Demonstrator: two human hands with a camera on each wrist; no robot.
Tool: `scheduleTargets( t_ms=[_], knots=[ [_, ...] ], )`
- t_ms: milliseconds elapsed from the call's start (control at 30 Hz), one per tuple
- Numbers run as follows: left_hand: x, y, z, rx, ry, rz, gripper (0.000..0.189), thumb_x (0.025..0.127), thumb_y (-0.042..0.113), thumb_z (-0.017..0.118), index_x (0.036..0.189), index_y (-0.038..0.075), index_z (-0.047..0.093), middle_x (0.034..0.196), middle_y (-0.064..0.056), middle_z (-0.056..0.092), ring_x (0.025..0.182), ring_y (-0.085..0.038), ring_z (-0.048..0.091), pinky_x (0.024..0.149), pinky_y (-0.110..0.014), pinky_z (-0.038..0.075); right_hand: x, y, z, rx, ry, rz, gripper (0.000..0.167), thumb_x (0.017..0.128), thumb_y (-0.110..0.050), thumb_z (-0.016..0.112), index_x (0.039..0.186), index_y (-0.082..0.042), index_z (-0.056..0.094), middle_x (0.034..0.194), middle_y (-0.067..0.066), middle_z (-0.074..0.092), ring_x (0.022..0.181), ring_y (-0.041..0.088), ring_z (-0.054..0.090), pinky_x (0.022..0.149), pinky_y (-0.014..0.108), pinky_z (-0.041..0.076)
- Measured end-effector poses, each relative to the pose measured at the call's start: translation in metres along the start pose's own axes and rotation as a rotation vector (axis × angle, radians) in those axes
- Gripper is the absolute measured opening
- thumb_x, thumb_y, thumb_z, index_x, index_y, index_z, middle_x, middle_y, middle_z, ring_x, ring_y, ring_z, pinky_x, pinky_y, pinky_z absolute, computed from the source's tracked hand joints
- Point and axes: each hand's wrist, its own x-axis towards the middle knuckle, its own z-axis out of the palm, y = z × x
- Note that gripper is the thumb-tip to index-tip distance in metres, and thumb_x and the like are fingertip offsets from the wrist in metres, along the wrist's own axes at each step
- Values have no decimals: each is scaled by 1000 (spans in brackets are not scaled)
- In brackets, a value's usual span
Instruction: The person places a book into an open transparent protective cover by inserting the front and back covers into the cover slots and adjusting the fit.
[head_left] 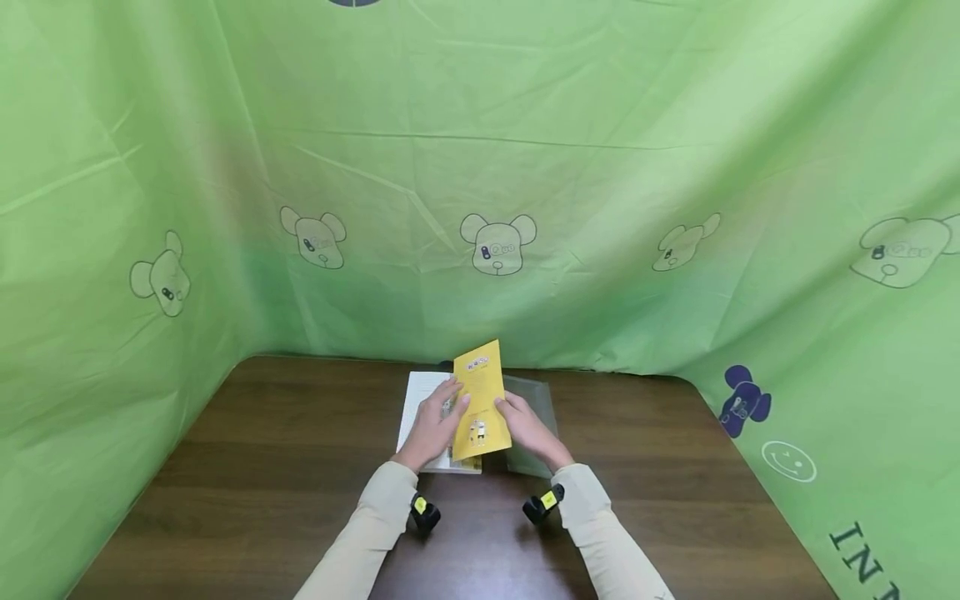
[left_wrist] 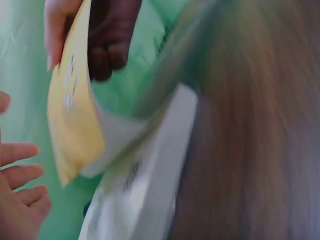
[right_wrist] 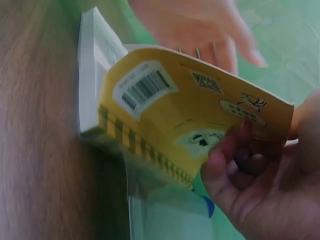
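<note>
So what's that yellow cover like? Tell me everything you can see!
The yellow cover looks like thin, bendy card. It shows little cartoon figures, a white barcode label, a square code and yellow-and-black stripes along an edge. It's lifted and curving up from the white-paged book on the table. The right hand pinches its edge; the left hand is close by, fingers spread. The smallest writing is too blurry to read.
</note>
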Motion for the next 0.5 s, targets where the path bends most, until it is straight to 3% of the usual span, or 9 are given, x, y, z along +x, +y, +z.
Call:
scheduleTargets(
  t_ms=[100,167,267,333,500],
  knots=[
    [4,4,9,-50,-23,-39,63,107,48,44,151,4,47,160,-18,40,149,-38,35,122,-55,26,2,-4,5,-24,-2,-26,52,113,-26,23,141,6,52,101,21,74,78,15,71,73,29,58],
    [6,5,13,-81,-27,-62,66,106,52,42,155,7,42,161,-17,38,146,-38,38,121,-55,28,3,-6,9,-38,1,-45,55,113,-27,21,125,8,61,90,18,71,72,14,66,69,28,55],
    [9,5,18,-98,-23,-70,69,105,54,45,158,10,37,163,-15,35,147,-38,37,122,-54,28,4,-7,12,-42,8,-53,57,113,-29,20,102,7,63,78,12,64,68,14,58,65,27,51],
    [10,5,20,-90,-17,-53,70,103,51,50,158,10,36,164,-16,33,148,-38,35,122,-54,27,3,-6,10,-43,16,-62,55,113,-27,22,96,8,61,76,13,59,67,16,54,64,28,50],
    [12,6,22,-42,-12,-7,66,104,41,54,160,13,34,166,-13,29,152,-34,28,124,-51,25,-2,2,-4,-101,14,-113,41,111,-16,35,128,13,59,98,28,65,83,30,64,76,38,58]
  ],
)
